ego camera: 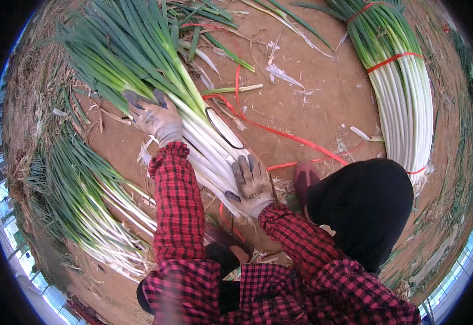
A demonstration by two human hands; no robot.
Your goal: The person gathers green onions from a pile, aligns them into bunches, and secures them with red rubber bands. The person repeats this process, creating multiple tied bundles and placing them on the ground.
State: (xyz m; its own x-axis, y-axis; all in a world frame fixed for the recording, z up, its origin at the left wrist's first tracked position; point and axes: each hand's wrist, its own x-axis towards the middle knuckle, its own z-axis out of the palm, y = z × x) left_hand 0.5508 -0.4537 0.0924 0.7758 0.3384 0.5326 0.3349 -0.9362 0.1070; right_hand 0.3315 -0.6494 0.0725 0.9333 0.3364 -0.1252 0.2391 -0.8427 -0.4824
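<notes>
A pile of long green onions (204, 138) lies slantwise on the soil before me, leaves to the upper left, white stalks towards my feet. My left hand (153, 118), in a soiled work glove, rests on the left edge of the pile where green turns to white. My right hand (252, 185), gloved too, presses with spread fingers on the white root ends. A thin dark curved band or rod (220, 130) lies along the right side of the stalks, between my hands. Red plastic twine (285, 136) runs from beside the pile towards my right knee.
At the right lies a large bundle of green onions (403, 97) bound with red bands. Loose thinner green onions (102, 211) are spread at the lower left. Cut leaves and peeled skins (281, 75) litter the soil (322, 89). My bent leg in black (358, 207) stands at the right.
</notes>
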